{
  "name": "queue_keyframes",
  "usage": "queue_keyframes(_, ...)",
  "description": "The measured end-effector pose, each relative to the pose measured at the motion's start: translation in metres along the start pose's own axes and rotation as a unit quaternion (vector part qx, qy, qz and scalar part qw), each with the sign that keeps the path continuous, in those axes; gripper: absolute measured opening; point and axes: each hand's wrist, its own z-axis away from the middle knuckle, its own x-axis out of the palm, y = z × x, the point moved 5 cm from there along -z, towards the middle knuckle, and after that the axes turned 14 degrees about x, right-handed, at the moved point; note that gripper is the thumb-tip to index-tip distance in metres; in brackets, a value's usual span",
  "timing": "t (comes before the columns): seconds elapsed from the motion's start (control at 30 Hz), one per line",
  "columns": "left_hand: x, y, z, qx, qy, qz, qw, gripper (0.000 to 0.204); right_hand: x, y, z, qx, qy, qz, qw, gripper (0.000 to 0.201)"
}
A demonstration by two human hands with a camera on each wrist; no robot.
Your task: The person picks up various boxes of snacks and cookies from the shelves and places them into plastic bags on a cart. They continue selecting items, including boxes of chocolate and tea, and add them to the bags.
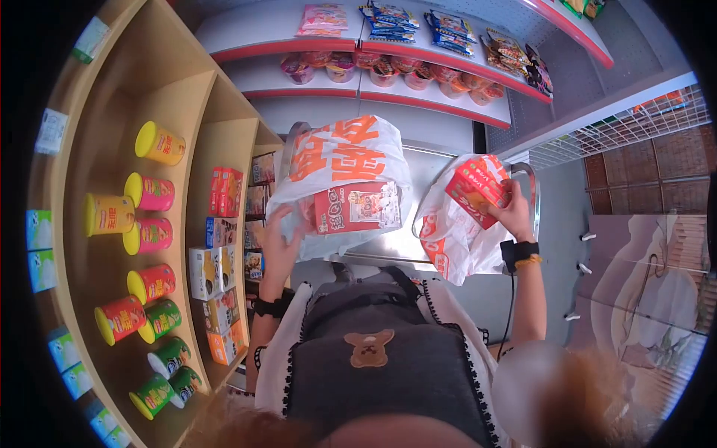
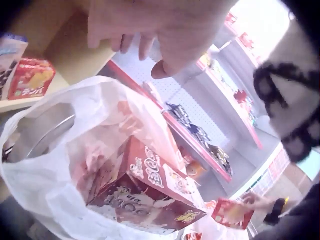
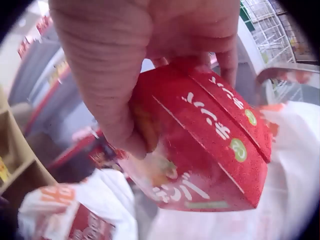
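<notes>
My right hand (image 1: 514, 213) grips two red snack boxes (image 1: 478, 187) pressed together, thumb on one side and fingers on the other. In the right wrist view the boxes (image 3: 200, 135) show white lettering and small green marks. Below them lies a white plastic bag (image 1: 467, 246) with orange print. My left hand (image 1: 278, 243) is beside a fuller white bag (image 1: 306, 153), its fingers loosely extended and holding nothing in the left wrist view. A large dark-red box (image 1: 358, 207) with white lettering sticks out of that bag's mouth.
Both bags rest on a metal counter (image 1: 407, 246). At left stands a wooden shelf (image 1: 168, 67) with several canisters (image 1: 153, 237) and boxes (image 1: 213, 272). Red-edged shelves (image 1: 276, 78) with snack packs and cups run along the back. A wire rack (image 1: 620, 123) is at right.
</notes>
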Motion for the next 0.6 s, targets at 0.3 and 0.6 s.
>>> queue_keyframes(0.3, 0.043, 0.119, -0.064, 0.067, -0.359, 0.099, 0.926, 0.076, 0.033, -0.212, 0.098, -0.165, -0.412, -0.067, 0.894, 0.062)
queue_keyframes(0.6, -0.050, -0.042, -0.063, -0.144, -0.077, 0.120, 0.979, 0.057, 0.113, -0.179, 0.117, -0.152, -0.297, -0.053, 0.941, 0.058)
